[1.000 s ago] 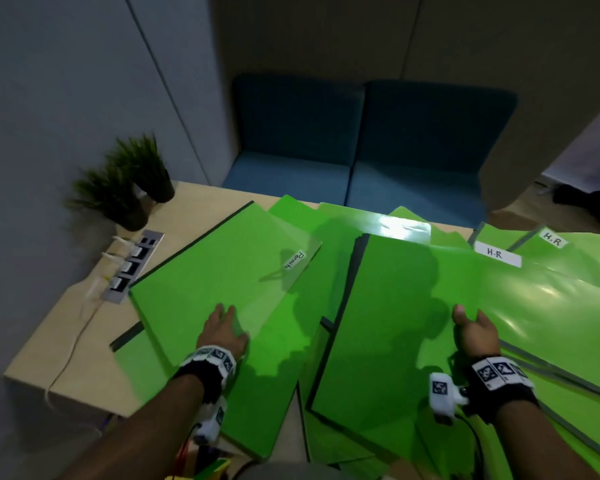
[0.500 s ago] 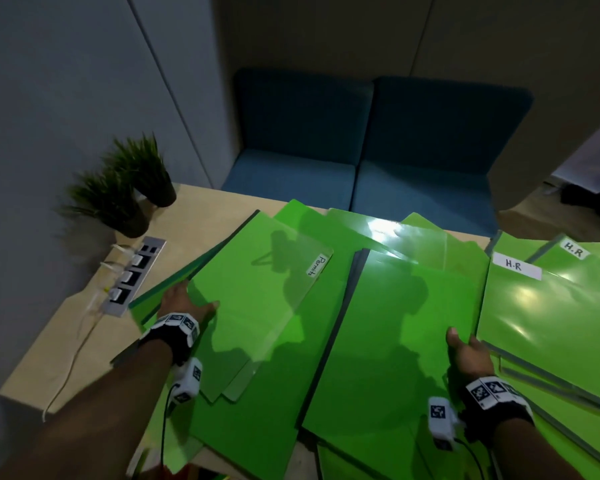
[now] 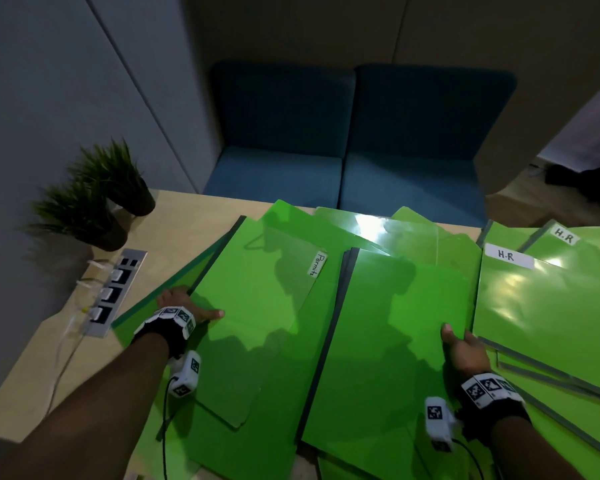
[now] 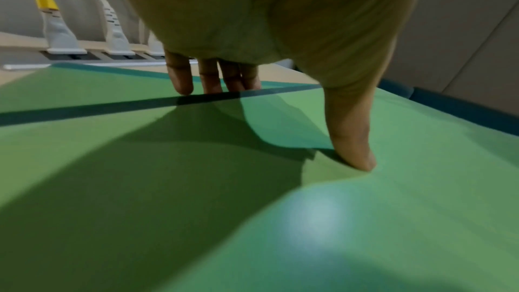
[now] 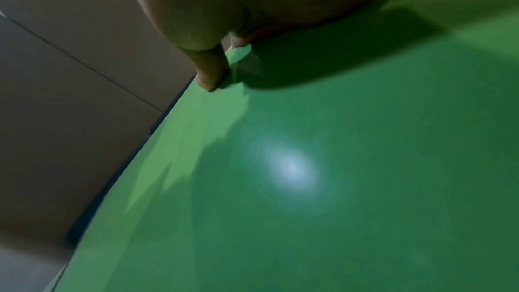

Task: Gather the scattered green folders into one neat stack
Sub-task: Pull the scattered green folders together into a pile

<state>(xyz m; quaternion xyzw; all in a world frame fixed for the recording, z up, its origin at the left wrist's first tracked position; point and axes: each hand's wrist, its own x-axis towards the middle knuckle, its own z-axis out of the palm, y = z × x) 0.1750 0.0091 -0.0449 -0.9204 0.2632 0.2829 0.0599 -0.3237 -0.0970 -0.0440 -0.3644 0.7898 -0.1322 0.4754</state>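
Note:
Several green folders lie overlapping on the wooden table [image 3: 187, 216]. My left hand [image 3: 184, 304] grips the left spine edge of the folder labelled "Permits" [image 3: 257, 306]. In the left wrist view its thumb presses on top of that folder [image 4: 280, 208] and its fingers [image 4: 210, 79] curl over the dark edge. My right hand [image 3: 461, 344] holds the right edge of the middle folder [image 3: 388, 341]. Its thumb [image 5: 210, 70] is on top of that folder [image 5: 309, 185]; its fingers are hidden beneath. Two folders labelled "H-R" [image 3: 551, 306] overlap at the right.
Two small potted plants [image 3: 84, 216] stand at the table's far left corner. A socket strip [image 3: 113, 292] with white plugs and cables is set into the table just left of my left hand. A blue sofa [image 3: 343, 150] stands beyond the far edge.
My left hand went from the Permits folder's face to its left edge, and that folder slid right toward the middle one. The middle folder turned straighter under my right hand.

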